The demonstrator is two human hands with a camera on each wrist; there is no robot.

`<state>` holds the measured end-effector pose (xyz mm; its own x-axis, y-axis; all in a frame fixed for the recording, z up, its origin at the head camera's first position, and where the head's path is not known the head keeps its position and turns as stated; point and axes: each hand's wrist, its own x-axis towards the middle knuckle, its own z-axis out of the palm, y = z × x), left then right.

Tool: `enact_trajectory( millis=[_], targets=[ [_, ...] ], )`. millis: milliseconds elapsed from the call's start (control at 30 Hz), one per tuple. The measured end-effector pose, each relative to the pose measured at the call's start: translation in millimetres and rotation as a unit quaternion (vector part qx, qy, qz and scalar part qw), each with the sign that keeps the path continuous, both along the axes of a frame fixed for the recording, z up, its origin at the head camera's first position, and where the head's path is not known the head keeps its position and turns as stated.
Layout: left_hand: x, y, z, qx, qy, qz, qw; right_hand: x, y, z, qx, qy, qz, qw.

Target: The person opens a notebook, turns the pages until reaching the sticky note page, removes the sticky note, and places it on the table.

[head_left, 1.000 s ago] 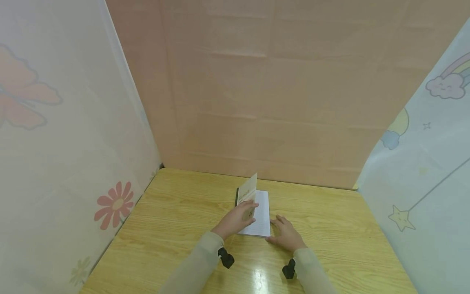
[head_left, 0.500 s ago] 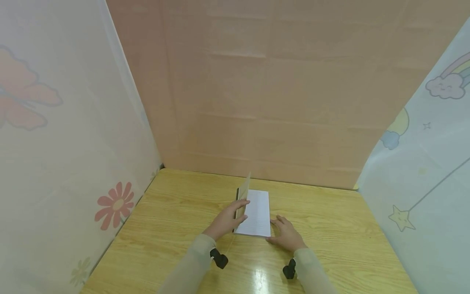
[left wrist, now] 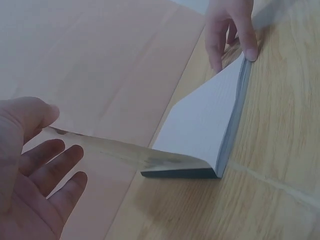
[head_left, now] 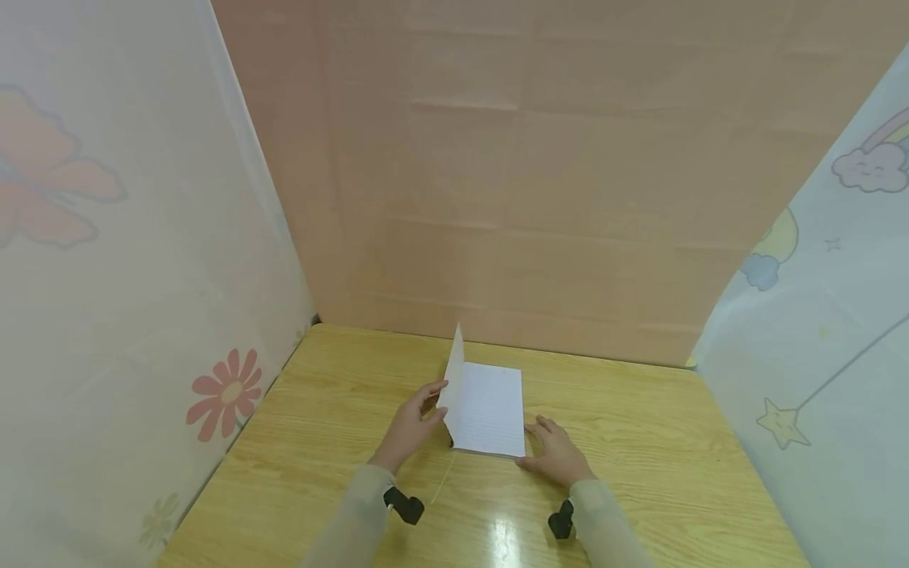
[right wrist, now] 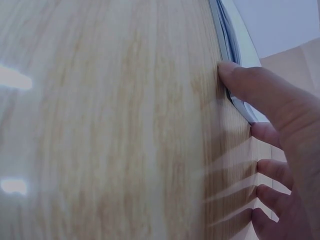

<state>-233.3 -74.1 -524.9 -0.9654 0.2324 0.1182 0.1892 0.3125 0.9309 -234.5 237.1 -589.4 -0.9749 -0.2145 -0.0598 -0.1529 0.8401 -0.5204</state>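
Observation:
A notebook [head_left: 491,410] lies on the table with a blank-looking lined page showing. Its front cover [head_left: 454,379] stands raised along the dark spine at the left. My left hand [head_left: 410,426] holds the cover's free edge; in the left wrist view the thumb is above that edge, with the other fingers spread below it. At the near right corner, my right hand [head_left: 557,456] grips the notebook, its thumb on the near edge and a finger against the right side. In the right wrist view the other fingertips of this hand [right wrist: 285,165] reach down beside the notebook.
The wood-grain table [head_left: 639,442] runs back to a plain peach wall sheet [head_left: 511,197]. Patterned panels [head_left: 227,394] flank it on both sides. A thin light line [head_left: 443,477] runs along the tabletop near the notebook's spine.
My left hand has moved left, swinging the cover from leaning over the page to standing past upright, so more of the page shows. The right hand has stayed at the corner.

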Motion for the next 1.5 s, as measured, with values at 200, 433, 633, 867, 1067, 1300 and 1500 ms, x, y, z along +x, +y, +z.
enact_trajectory(
  millis=[200, 433, 633, 867, 1067, 1300, 1500],
  targets=[
    [0.8, -14.2, -7.5, 0.019, -0.005, 0.053, 0.9984, -1.0, 1, -1.5, -0.004, 0.003, 0.003, 1.0000],
    [1.2, -26.1, -15.4, 0.036, -0.007, 0.103, 0.9940, -2.1, 1, -0.8, 0.000, 0.006, 0.006, 1.0000],
    [-1.0, -36.0, -28.5, 0.016, -0.015, 0.152, 0.9881, -2.1, 0, 1.4, 0.005, 0.003, 0.009, 0.9999],
    [-1.7, -48.4, -42.6, -0.012, -0.049, 0.177, 0.9829, -2.0, 1, 0.8, 0.004, 0.002, 0.010, 0.9999],
    [-4.5, -55.9, -56.8, -0.041, -0.058, 0.181, 0.9810, -4.3, 1, -4.1, 0.011, 0.006, 0.003, 0.9999],
    [-5.7, -59.6, -63.4, -0.061, -0.058, 0.182, 0.9796, -4.4, 1, -4.7, 0.004, 0.008, 0.004, 0.9999],
    [-9.3, -60.5, -69.2, -0.088, -0.058, 0.179, 0.9781, -4.3, 2, -2.5, 0.003, 0.002, 0.005, 1.0000]
  ],
)
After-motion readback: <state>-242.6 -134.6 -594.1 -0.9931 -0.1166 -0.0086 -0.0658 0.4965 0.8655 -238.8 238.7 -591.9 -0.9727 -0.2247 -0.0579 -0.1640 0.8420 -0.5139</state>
